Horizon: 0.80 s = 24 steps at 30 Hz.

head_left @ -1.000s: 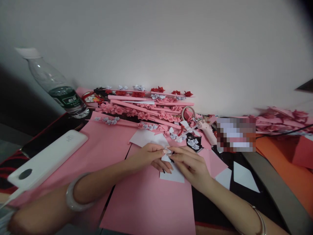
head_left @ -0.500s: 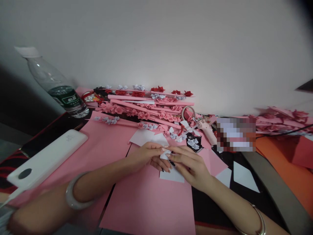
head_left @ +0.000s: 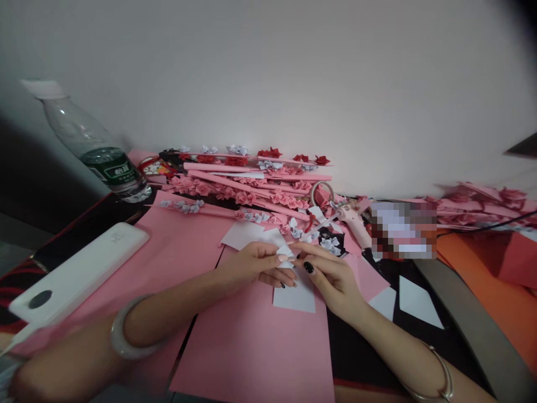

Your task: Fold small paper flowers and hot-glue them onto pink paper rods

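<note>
Between my two hands is a small piece of folded white paper (head_left: pixel 286 254), above the middle of the table. My left hand (head_left: pixel 262 263) pinches it between thumb and fingers. My right hand (head_left: pixel 329 274) is closed at the paper's right side, its fingertips touching or very near the edge; whether they grip it I cannot fully make out. Just below the hands lies a white paper square (head_left: pixel 295 299) on a large pink sheet (head_left: pixel 255 347). Behind them, more white paper (head_left: pixel 243 234) lies flat.
Paper flowers on rolled pink sticks (head_left: pixel 251 193) are piled along the wall. A pink glue gun (head_left: pixel 354 224) and a tape roll (head_left: pixel 322 193) lie behind my right hand. At left are a water bottle (head_left: pixel 111 168) and a white power bank (head_left: pixel 84 271). Orange paper (head_left: pixel 482 280) lies at right.
The white paper now stands up more visibly between my fingers. My right hand's fingers have drawn back and curled, with the thumb lifted. The left hand stays nearly in place.
</note>
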{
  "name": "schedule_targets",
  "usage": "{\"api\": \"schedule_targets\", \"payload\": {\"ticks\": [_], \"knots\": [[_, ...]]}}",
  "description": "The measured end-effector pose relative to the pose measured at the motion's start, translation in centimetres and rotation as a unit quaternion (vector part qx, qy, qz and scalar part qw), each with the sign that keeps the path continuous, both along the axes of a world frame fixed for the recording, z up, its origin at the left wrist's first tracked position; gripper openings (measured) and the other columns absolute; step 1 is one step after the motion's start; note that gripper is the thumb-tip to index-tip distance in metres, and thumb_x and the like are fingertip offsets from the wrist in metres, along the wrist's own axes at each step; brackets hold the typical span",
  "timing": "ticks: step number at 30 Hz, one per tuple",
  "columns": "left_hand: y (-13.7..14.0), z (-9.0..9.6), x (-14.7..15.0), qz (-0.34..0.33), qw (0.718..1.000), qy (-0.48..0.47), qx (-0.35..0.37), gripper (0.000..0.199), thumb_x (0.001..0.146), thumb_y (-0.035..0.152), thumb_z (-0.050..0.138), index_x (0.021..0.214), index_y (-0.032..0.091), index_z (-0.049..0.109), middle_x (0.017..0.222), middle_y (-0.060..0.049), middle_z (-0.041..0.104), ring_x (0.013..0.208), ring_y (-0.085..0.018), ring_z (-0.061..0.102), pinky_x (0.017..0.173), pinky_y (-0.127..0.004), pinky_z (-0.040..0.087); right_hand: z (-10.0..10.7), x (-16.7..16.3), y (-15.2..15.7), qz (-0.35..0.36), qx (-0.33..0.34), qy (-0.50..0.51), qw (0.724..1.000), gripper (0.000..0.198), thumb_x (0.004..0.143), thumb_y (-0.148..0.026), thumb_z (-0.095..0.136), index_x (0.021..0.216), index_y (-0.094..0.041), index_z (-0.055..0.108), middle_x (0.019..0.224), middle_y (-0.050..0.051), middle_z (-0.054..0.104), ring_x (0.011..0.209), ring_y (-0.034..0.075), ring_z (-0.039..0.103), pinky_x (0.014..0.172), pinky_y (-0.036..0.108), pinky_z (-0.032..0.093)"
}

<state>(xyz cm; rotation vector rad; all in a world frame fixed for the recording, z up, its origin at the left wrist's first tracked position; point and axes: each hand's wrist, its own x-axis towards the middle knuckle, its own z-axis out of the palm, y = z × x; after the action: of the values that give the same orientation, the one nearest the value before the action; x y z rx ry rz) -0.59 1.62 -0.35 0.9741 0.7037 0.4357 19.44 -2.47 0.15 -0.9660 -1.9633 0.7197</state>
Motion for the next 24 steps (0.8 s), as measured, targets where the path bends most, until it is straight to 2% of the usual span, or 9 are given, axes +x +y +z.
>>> {"api": "schedule_targets", "payload": {"ticks": [3,5,8,11,15,19,24], "knots": [[0.1,-0.1,0.0,0.009,1.0,0.016,0.016,0.028,0.079,0.04,0.063,0.088,0.013,0.061,0.088,-0.009,0.073,0.08,-0.017,0.069,0.069,-0.026,0.05,-0.1,-0.1,0.0,-0.03,-0.023,0.027,0.999,0.022,0.091,-0.019,0.043,0.085,-0.021,0.064,0.112,0.009,0.061,0.098,0.019,0.058,0.083,0.034,0.045],[0.1,-0.3,0.1,0.011,0.999,0.023,0.032,0.025,0.08,0.038,0.062,0.084,0.013,0.06,0.089,-0.009,0.073,0.081,-0.017,0.069,0.069,-0.026,0.051,-0.3,-0.2,-0.1,-0.078,-0.032,0.055,0.995,0.019,0.091,-0.022,0.042,0.084,-0.021,0.059,0.103,0.008,0.06,0.092,0.019,0.058,0.076,0.032,0.045],[-0.1,-0.4,0.2,0.004,0.998,0.023,0.055,0.022,0.081,0.036,0.06,0.077,0.014,0.056,0.086,-0.008,0.073,0.08,-0.018,0.07,0.066,-0.025,0.052,-0.7,-0.4,-0.1,-0.13,-0.049,0.046,0.989,0.01,0.091,-0.025,0.043,0.086,-0.021,0.051,0.083,0.003,0.055,0.069,0.014,0.052,0.058,0.026,0.041],[-0.6,-0.4,0.4,-0.017,0.996,0.03,0.086,0.02,0.082,0.034,0.059,0.079,0.015,0.056,0.084,-0.006,0.073,0.08,-0.018,0.07,0.066,-0.026,0.052,-0.9,-0.5,-0.3,-0.092,-0.05,-0.041,0.994,0.014,0.089,-0.025,0.046,0.076,-0.02,0.046,0.066,-0.002,0.046,0.056,0.011,0.04,0.051,0.024,0.033],[-1.0,-0.3,0.5,-0.044,0.992,0.036,0.11,0.017,0.083,0.032,0.056,0.078,0.016,0.055,0.078,-0.004,0.072,0.08,-0.018,0.07,0.066,-0.026,0.052,-0.9,-0.7,-0.5,-0.021,-0.034,-0.094,0.995,0.023,0.09,-0.019,0.042,0.067,-0.02,0.037,0.061,-0.004,0.04,0.053,0.01,0.037,0.051,0.023,0.03],[-1.1,-0.2,0.4,-0.054,0.99,0.037,0.124,0.021,0.083,0.033,0.056,0.073,0.015,0.052,0.074,-0.004,0.071,0.075,-0.019,0.07,0.063,-0.027,0.053,-1.0,-0.8,-0.8,-0.023,-0.008,-0.1,0.995,0.021,0.091,-0.015,0.036,0.071,-0.021,0.038,0.063,-0.003,0.041,0.055,0.01,0.039,0.052,0.023,0.03],[-1.1,0.0,0.3,-0.059,0.988,0.036,0.136,0.02,0.082,0.033,0.058,0.079,0.013,0.062,0.079,-0.006,0.072,0.073,-0.017,0.07,0.063,-0.024,0.054,-1.2,-0.7,-0.9,-0.054,0.013,-0.104,0.993,0.02,0.092,-0.014,0.033,0.074,-0.021,0.039,0.064,-0.003,0.042,0.056,0.011,0.041,0.052,0.023,0.032]]}}
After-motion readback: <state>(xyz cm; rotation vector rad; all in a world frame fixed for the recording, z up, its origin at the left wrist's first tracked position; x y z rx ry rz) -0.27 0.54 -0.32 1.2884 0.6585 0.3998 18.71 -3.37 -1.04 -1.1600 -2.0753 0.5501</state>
